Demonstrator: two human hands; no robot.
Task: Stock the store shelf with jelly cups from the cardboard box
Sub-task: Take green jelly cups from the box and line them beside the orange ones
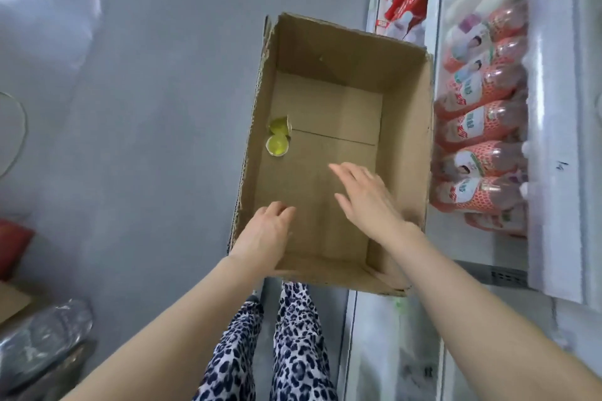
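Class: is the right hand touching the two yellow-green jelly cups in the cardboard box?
Apart. Head view: bare brown cardboard box floor lies between the right hand and the yellow-green jelly cups.

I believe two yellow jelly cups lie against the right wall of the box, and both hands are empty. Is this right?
Not quite. The head view shows the two yellow jelly cups against the left wall of the box, not the right. The left hand and the right hand are indeed empty.

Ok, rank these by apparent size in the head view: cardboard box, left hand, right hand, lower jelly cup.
1. cardboard box
2. right hand and left hand: too alike to rank, and both nearer the camera
3. lower jelly cup, smallest
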